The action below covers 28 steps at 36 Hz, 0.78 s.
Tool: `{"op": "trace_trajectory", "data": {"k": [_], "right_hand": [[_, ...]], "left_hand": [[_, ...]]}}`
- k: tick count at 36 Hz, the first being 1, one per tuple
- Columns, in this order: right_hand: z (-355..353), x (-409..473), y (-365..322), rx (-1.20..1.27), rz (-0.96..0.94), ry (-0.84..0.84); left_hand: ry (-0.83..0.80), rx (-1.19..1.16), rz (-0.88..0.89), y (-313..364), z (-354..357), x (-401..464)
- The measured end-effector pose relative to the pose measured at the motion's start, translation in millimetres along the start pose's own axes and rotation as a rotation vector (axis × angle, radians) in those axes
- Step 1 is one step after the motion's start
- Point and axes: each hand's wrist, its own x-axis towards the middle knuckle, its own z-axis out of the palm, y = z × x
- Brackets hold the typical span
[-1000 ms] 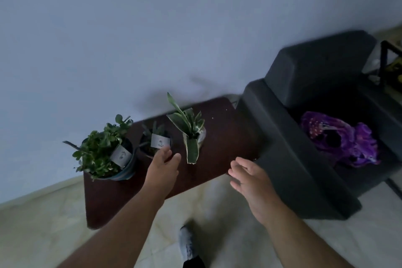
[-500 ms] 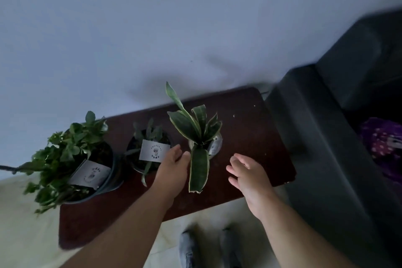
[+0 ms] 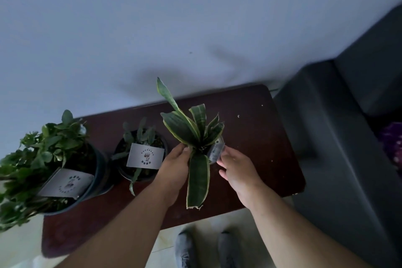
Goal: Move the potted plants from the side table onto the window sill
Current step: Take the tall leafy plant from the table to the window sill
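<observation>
Three potted plants stand on the dark wooden side table (image 3: 256,137). The snake plant (image 3: 195,135) in a small pale pot (image 3: 217,150) is the rightmost. My left hand (image 3: 174,167) holds the pot's left side, its fingers hidden behind the leaves. My right hand (image 3: 238,169) curls its fingertips against the pot's right side. The pot is on the table. A small plant in a dark pot (image 3: 141,154) with a white card stands in the middle. A bushy plant in a big dark pot (image 3: 54,165) is at the left. No window sill is in view.
A plain wall (image 3: 174,28) rises just behind the table. A dark grey sofa (image 3: 348,137) abuts the table's right end, with a purple cloth (image 3: 391,143) on its seat. My feet in grey shoes (image 3: 185,248) stand on the pale floor before the table.
I have stepped closer to the table. Both hands moved in from the table's front and now close on the two sides of the snake plant's pot.
</observation>
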Motion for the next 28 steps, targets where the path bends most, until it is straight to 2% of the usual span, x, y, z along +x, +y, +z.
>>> {"op": "trace_trajectory", "data": {"k": [6,13,16,22,28], "right_hand": [[-9,-23,-14,-0.009,-0.065,-0.006],[-21,-89,-58,-0.112,-0.179,0.002],[-20,-137,-87,-0.130,-0.250,-0.018],[-5,-208,-122,-0.170,-0.381,-0.088],[40,-261,-144,-0.267,-0.529,-0.207]], "left_hand": [[-0.014,-0.017,0.027,17,2,-25],[0.005,-0.051,0.106,58,-2,-97],[0.078,-0.027,0.176,79,-12,-147],[0.254,-0.156,0.297,111,-29,-243],[0.468,-0.261,0.409,118,-60,-325]]}}
